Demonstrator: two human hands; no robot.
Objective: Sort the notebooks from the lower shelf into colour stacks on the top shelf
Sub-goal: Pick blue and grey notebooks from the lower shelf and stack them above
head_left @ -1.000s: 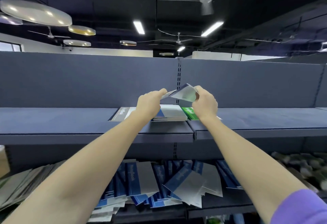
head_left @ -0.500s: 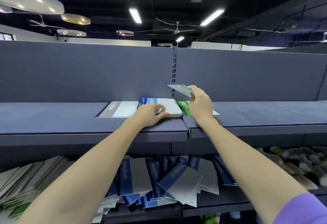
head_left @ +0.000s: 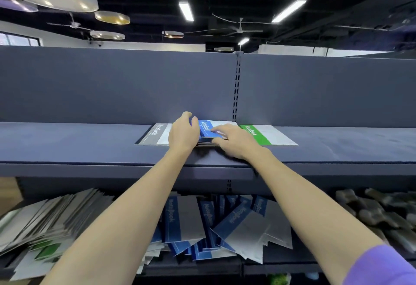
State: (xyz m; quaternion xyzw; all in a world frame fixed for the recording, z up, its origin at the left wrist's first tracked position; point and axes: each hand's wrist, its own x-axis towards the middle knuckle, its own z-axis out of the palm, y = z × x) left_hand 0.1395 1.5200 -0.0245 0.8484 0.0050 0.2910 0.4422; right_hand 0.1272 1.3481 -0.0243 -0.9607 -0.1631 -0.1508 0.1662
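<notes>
Three stacks or single notebooks lie side by side on the dark grey top shelf point(head_left: 90, 143), each cover white with a coloured band that reads "Notebook". At the left is the grey-banded notebook point(head_left: 155, 132), flat on the shelf. In the middle is the blue-banded notebook stack point(head_left: 206, 130), several notebooks deep by the dark edges showing at its front; how many cannot be counted. At the right is the green-banded notebook point(head_left: 258, 134), flat, its white part stretching off to the right.

Both hands are on the blue stack. The left hand point(head_left: 183, 135) has its fingers curled round the stack's left edge, its fingertips over the far corner. The right hand point(head_left: 234, 140) lies low at the stack's near right side, with its forefinger stretched flat across the top cover and its thumb at the front edge. A purple sleeve point(head_left: 380, 264) shows on the right arm.

On the lower shelf point(head_left: 281, 264) a loose heap of blue-banded notebooks point(head_left: 225, 224) leans in the middle, too overlapped to count; "Notebook" can be read on several bands. To the left is a blurred slanted pile of grey and green notebooks point(head_left: 45, 228). At the far right lies a heap of dark lumpy objects point(head_left: 378, 215).
</notes>
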